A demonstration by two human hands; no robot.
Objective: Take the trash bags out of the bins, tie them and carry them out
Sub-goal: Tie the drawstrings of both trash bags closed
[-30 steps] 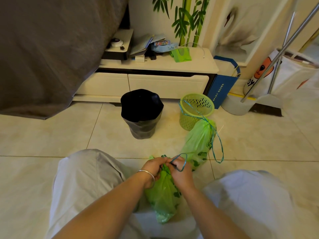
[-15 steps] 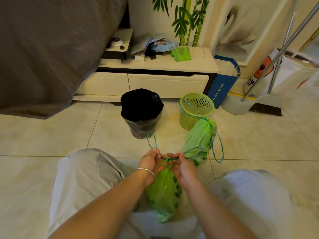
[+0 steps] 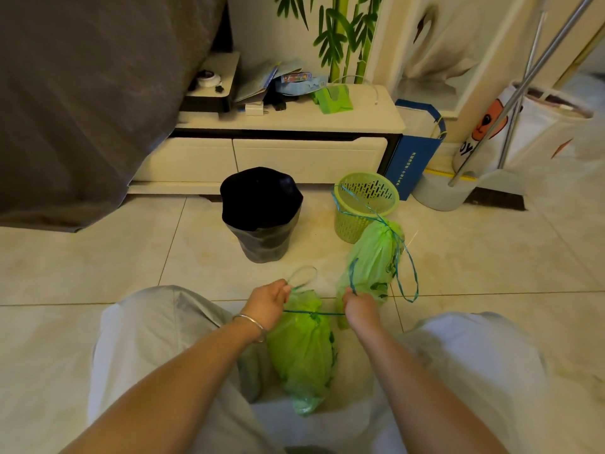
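Note:
A green trash bag (image 3: 302, 352) lies on the floor between my knees. My left hand (image 3: 269, 301) and my right hand (image 3: 360, 309) each grip one end of its blue drawstring (image 3: 314, 313), stretched taut across the bag's neck. A loop of string sticks up past each hand. A second green bag (image 3: 373, 260), tied with blue string, stands just beyond my right hand. Behind it are a small green basket bin (image 3: 366, 204) and a bin with a black liner (image 3: 262, 213).
A low white cabinet (image 3: 278, 152) with clutter on top runs along the wall. A grey bedcover (image 3: 91, 93) hangs at the left. A blue paper bag (image 3: 412, 158), a white laundry bag (image 3: 523, 132) and metal poles (image 3: 523, 83) stand at the right.
My hands have moved apart sideways, pulling the drawstring straight and tight across the neck of the bag. Earlier they were close together over the knot.

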